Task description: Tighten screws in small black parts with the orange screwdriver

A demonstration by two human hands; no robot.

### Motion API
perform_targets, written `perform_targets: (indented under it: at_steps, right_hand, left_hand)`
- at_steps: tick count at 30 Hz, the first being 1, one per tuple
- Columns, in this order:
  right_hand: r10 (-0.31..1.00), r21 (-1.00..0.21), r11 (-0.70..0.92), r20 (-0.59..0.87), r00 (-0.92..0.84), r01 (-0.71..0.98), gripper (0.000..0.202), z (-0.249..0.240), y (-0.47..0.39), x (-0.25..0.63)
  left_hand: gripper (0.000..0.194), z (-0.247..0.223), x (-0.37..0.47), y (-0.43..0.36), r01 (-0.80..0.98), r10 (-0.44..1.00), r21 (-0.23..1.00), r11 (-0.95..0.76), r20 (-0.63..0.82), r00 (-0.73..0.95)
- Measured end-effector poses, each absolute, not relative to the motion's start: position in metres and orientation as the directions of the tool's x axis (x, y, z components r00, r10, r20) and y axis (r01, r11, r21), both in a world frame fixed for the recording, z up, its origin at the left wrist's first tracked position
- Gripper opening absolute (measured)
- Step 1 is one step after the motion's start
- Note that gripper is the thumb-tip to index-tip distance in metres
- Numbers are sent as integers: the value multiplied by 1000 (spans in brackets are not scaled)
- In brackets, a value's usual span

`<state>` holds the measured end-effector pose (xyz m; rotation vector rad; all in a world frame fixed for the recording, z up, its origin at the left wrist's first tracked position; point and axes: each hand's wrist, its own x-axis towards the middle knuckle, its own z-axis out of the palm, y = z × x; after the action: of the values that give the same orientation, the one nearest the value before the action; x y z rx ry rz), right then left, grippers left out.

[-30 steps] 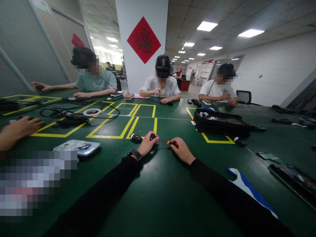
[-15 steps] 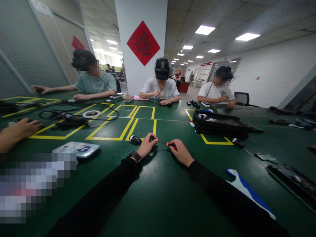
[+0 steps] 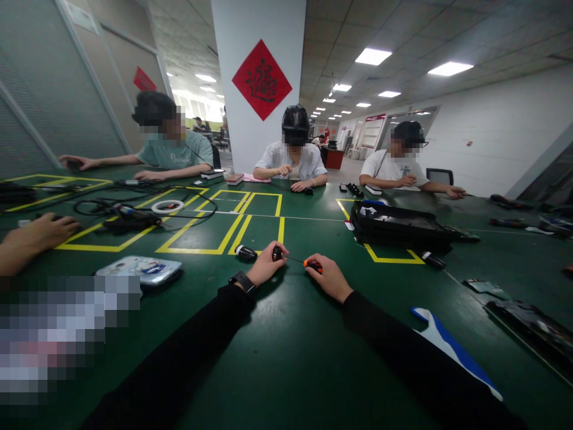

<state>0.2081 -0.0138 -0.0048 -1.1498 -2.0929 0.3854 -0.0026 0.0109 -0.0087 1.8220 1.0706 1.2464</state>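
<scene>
In the head view my left hand [image 3: 266, 267] is closed on a small black part [image 3: 277, 253] above the green table [image 3: 286, 346]. Opposite it, my right hand [image 3: 330, 278] grips the orange and black handle of a screwdriver [image 3: 312, 264]. The thin shaft points left and its tip reaches the black part or lies very near it; exact contact cannot be told. A black and white cylinder [image 3: 245, 253] lies just left of my left hand.
A black tray-like casing [image 3: 398, 224] stands at the right, with a second cylinder [image 3: 433, 260] before it. Nearer is a blue and white piece [image 3: 461, 352]. Left are a tin case [image 3: 141, 269], cables [image 3: 129, 215] and a co-worker's hand [image 3: 40, 234]. Three people sit opposite.
The black part in my left hand and the screwdriver's handle show more fully. The person at the far right has stretched an arm out to the right.
</scene>
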Motion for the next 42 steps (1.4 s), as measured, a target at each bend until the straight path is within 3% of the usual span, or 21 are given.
perform_targets:
  at_steps: [15,26,42]
  right_hand:
    - [840,-583,537,438,-320,609,15,-2,-17,209]
    - [866,-591,490,415,-280,640,15,-1,-21,210]
    - [870,-608,483,412,-270,630,14,-1,-20,211]
  left_hand:
    - [20,-9,-2,10,299,902,851,-432,410,138]
    - [32,-4,-1,6,258,911,877,-405,363,197]
    - [25,0,-1,5,343,890,822,-455,422,172]
